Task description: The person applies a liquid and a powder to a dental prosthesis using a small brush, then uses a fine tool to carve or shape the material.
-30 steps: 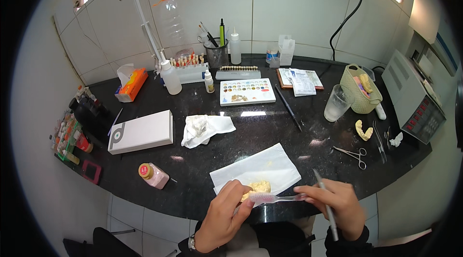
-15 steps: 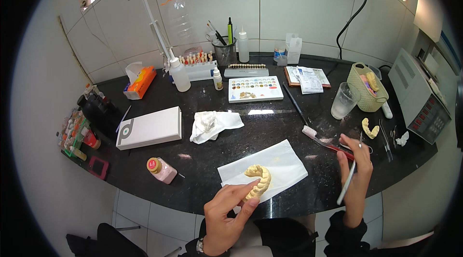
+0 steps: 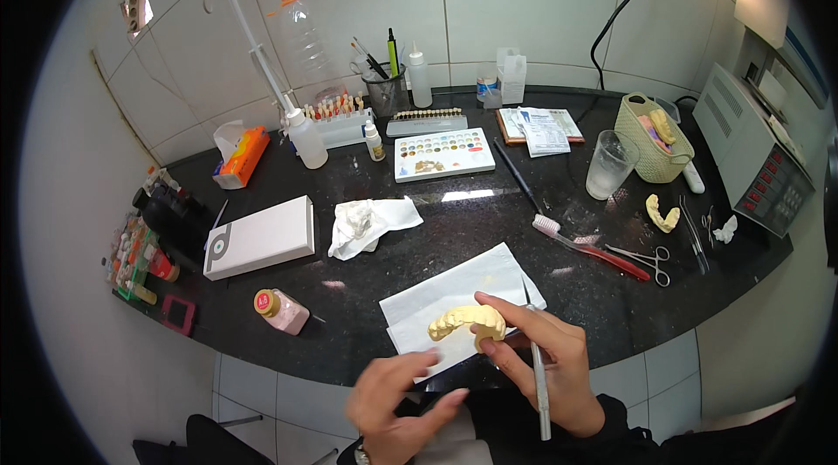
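A yellowish plaster dental cast (image 3: 456, 317), shaped like a horseshoe with a row of teeth, is above the white tissue (image 3: 419, 306). My right hand (image 3: 559, 353) grips one end of it between thumb and fingers. A slim silver handheld instrument (image 3: 540, 391) also lies in that hand, its knurled handle pointing down toward me; its tip is hard to make out. Just left of the cast, my left hand (image 3: 393, 404) has thumb and fingers apart, holds nothing and is slightly blurred.
A red toothbrush (image 3: 620, 264) and scissor-handled forceps (image 3: 650, 262) lie right of the tissue. Farther back are a clear cup (image 3: 611, 165), a second cast (image 3: 662, 214) and a paint palette (image 3: 443, 156). To the left sit a white box (image 3: 262, 238) and a pink bottle (image 3: 282, 311).
The dental cast has passed from my left hand to my right, which moved left from beside the toothbrush with the instrument. My left hand has let go and opened.
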Motion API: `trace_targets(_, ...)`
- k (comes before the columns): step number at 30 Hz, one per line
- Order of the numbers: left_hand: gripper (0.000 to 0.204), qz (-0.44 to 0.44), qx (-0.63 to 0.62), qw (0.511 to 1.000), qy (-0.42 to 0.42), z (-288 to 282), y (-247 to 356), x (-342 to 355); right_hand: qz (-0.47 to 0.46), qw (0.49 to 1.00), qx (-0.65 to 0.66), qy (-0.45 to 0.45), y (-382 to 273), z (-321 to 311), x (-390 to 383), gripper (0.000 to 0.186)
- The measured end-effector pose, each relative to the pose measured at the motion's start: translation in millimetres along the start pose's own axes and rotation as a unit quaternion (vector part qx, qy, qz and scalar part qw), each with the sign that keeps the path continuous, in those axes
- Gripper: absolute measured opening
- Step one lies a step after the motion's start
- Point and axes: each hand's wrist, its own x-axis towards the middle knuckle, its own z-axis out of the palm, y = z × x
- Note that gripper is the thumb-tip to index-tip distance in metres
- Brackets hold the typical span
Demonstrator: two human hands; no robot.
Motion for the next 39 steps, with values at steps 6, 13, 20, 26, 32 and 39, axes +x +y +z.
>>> trace_targets(6, 0.055, -0.196, -0.19, 0.954, -0.125, 1, 10, 30, -0.066, 0.989, -0.057, -0.122, -1, -3, 6, 0.046)
trace_targets(13, 0.037, -0.249, -0.221, 0.932, -0.142, 3, 4, 20, -0.04, 0.993, -0.011, -0.113, 7, 10, 1, 0.041)
trace_targets(20, 0.031, -0.312, -0.253, 0.903, -0.154, 0, 7, 24, -0.024, 0.995, -0.012, -0.092, 9, 11, 0, 0.033)
trace_targets(26, 0.032, -0.38, -0.326, 0.855, -0.133, 0, 5, 28, -0.083, 0.983, -0.11, -0.125, 17, 7, 7, 0.05)
trace_targets(32, 0.035, -0.422, -0.346, 0.826, -0.142, 1, -1, 36, 0.086, 0.947, 0.292, 0.107, 28, 11, -9, 0.064)
trace_targets(39, 0.036, -0.429, -0.344, 0.822, -0.147, 5, -8, 39, 0.143, 0.893, 0.419, 0.079, 44, 11, -5, 0.024)
